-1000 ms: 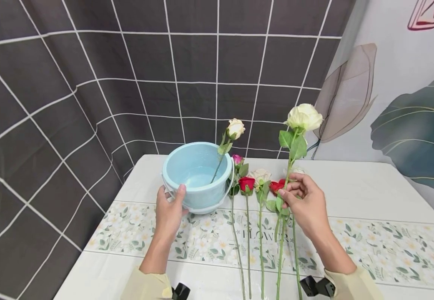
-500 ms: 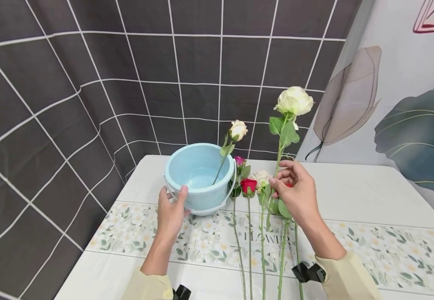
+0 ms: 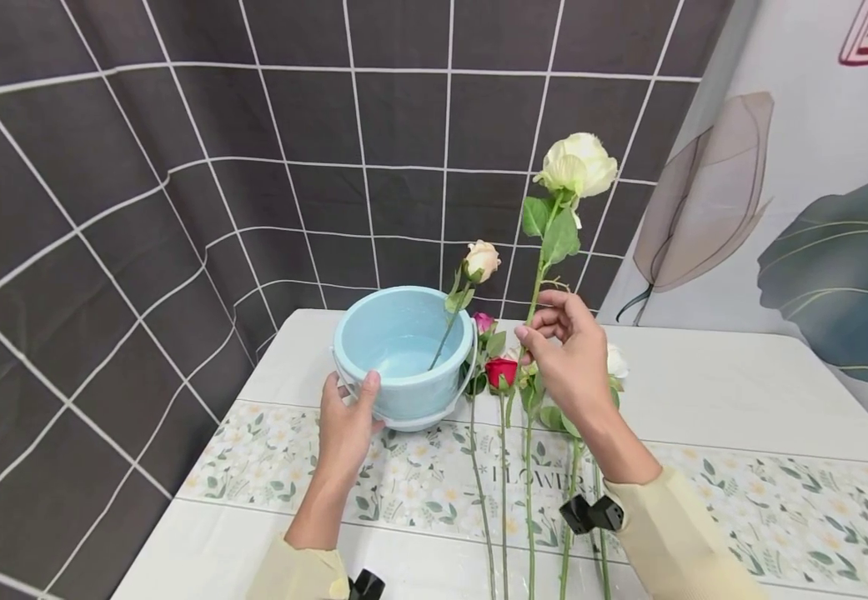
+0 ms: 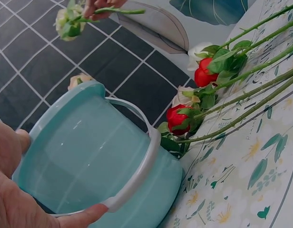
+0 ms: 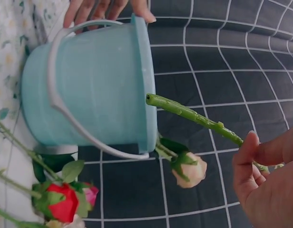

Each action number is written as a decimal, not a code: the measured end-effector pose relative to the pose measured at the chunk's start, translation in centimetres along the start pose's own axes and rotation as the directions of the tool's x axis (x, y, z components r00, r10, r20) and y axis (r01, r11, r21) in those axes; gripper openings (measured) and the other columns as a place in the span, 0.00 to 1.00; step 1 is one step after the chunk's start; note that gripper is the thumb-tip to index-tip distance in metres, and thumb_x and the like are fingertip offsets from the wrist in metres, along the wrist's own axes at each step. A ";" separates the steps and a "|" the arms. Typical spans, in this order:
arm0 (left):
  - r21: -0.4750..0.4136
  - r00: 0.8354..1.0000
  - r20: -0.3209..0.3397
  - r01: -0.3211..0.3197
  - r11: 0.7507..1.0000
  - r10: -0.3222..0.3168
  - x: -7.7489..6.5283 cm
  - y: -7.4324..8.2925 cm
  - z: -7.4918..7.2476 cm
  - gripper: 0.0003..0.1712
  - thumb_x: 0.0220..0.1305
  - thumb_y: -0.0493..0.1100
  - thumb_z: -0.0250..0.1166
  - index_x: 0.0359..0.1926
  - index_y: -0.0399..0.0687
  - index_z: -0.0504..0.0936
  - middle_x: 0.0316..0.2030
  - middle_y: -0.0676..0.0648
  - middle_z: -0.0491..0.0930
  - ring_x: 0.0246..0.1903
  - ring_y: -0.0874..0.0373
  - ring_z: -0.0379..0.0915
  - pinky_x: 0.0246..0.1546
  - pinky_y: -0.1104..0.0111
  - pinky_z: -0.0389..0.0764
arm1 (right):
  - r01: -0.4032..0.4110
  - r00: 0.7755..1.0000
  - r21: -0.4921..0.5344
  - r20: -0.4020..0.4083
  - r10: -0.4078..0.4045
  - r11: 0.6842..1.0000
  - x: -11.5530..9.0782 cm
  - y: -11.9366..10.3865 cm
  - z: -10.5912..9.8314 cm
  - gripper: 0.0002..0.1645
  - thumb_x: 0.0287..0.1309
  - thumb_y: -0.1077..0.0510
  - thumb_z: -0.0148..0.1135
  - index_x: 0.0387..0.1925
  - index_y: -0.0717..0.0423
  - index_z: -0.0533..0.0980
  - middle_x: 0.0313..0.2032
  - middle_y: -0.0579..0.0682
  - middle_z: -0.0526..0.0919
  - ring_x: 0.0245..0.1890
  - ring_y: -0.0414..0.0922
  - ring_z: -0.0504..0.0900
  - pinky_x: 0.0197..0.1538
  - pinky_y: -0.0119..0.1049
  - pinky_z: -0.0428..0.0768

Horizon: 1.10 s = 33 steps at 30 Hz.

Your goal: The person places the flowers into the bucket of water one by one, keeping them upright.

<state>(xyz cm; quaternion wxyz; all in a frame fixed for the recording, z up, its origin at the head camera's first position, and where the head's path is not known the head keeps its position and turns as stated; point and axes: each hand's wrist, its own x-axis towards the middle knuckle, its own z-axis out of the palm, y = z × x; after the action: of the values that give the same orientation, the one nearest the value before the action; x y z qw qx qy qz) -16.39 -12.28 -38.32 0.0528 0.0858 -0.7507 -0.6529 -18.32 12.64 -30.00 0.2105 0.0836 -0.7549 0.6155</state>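
Note:
My left hand holds the light blue bucket at its left side, thumb at the rim and fingers spread along the wall. Inside the bucket leans a cream rose, its bloom above the right rim. My right hand pinches the green stem of a large white rose between thumb and fingers. This rose is raised right of the bucket, bloom up. In the right wrist view the cut stem end stands free of the fingers, near the bucket's rim.
Several long-stemmed flowers lie on the table right of the bucket, among them a red rose, a magenta bloom and a white bloom. The bucket's white handle hangs down. A dark tiled backdrop stands behind the table.
My right hand has lifted the white rose and carried it left, toward the bucket. My left hand and the bucket keep their place; the view has shifted slightly.

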 end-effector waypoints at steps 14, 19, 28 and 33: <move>-0.018 1.000 -0.003 0.004 1.000 -0.004 0.0 0.0 0.1 0.53 0.66 0.68 0.50 0.76 0.46 0.36 0.67 0.32 0.52 0.61 0.34 0.64 0.51 0.59 0.84 | 0.144 0.987 0.089 -0.086 -0.136 0.986 3.0 -0.9 2.1 0.23 0.55 0.76 0.62 0.53 0.68 0.70 0.31 0.55 0.74 0.26 0.40 0.77 0.25 0.32 0.86; -0.022 1.000 -0.001 -0.008 1.000 0.008 0.0 0.1 0.1 0.52 0.67 0.67 0.51 0.76 0.45 0.36 0.66 0.32 0.52 0.61 0.34 0.64 0.51 0.59 0.84 | 0.178 0.979 0.126 -0.122 -0.163 0.976 3.9 -1.0 3.0 0.24 0.53 0.78 0.62 0.53 0.70 0.69 0.30 0.53 0.74 0.26 0.39 0.77 0.23 0.31 0.85; -0.026 1.000 0.004 -0.020 0.999 0.020 -0.2 0.3 0.0 0.51 0.68 0.65 0.50 0.76 0.44 0.35 0.67 0.30 0.51 0.61 0.32 0.63 0.51 0.57 0.84 | 0.259 0.959 0.164 -0.159 -0.234 0.952 4.9 -1.7 4.7 0.24 0.53 0.78 0.61 0.53 0.68 0.70 0.29 0.51 0.74 0.27 0.41 0.77 0.23 0.32 0.85; -0.029 1.000 -0.004 -0.021 0.999 0.021 -0.1 0.1 0.0 0.52 0.67 0.66 0.51 0.76 0.45 0.37 0.65 0.32 0.53 0.61 0.34 0.64 0.51 0.58 0.84 | 0.246 0.962 0.173 -0.163 -0.218 0.954 5.1 -1.5 5.7 0.24 0.52 0.78 0.62 0.52 0.67 0.70 0.29 0.52 0.74 0.27 0.41 0.77 0.23 0.38 0.86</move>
<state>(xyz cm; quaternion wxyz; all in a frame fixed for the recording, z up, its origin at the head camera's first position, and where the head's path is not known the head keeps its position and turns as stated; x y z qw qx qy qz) -16.28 -12.24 -38.25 0.0622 0.0785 -0.7420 -0.6629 -23.56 7.48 -27.41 0.3257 0.1477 -0.6602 0.6605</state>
